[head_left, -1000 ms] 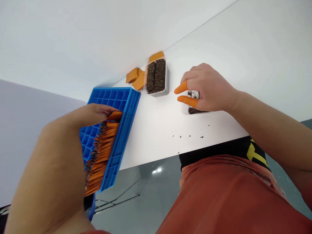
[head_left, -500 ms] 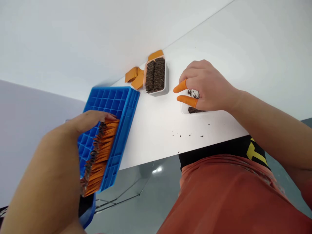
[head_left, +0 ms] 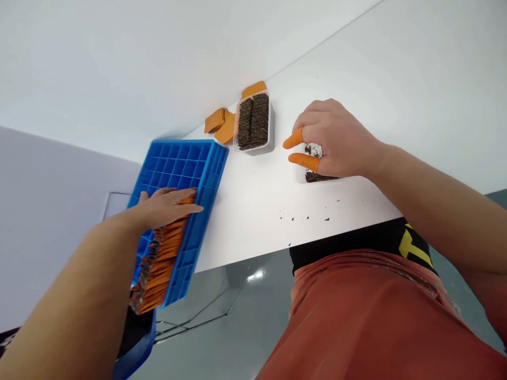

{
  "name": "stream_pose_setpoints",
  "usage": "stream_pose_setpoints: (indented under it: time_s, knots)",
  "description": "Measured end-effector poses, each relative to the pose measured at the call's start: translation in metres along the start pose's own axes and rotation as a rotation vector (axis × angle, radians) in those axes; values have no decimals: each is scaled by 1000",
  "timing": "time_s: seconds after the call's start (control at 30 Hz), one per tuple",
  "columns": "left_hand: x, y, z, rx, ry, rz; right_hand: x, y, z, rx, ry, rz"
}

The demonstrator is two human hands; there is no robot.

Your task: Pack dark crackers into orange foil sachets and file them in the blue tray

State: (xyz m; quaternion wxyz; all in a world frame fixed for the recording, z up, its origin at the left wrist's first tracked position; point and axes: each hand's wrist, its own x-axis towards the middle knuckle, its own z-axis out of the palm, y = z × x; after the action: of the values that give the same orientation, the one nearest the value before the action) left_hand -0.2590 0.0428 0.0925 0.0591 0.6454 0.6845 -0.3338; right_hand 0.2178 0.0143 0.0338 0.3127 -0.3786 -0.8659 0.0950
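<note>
Across the left end of the white table, a blue compartment tray sits tilted, its near end jutting past the edge, with a row of orange packets packed along its right side. Over the far end of that row lies the left hand, fingers spread and loose, covering the packets below; whether its underside grips any, I cannot tell. Behind the tray's far corner lie loose orange slips, just beside a clear tub holding 2 rows of dark strips; 1 more slip shows partly behind it. Farther right, the right hand hangs over a second tub, hiding much of its dark flakes; its 2 orange-capped digits stand apart around a bare gap, the other fingers curled. Dark crumbs dot the near surface. At lower left, the forearm partly hides a blue rimmed object, cut off and hard to identify.
</note>
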Motion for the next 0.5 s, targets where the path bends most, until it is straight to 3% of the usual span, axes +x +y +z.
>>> stream_pose_setpoints:
  time_s: [0.17,0.5]
  knots:
    - [-11,12,-6,-1,-45,-27,3,-4,-4,0,-13,11]
    - [-10,22,-33,-88,6,-14,1,-5,-8,7,33,-49]
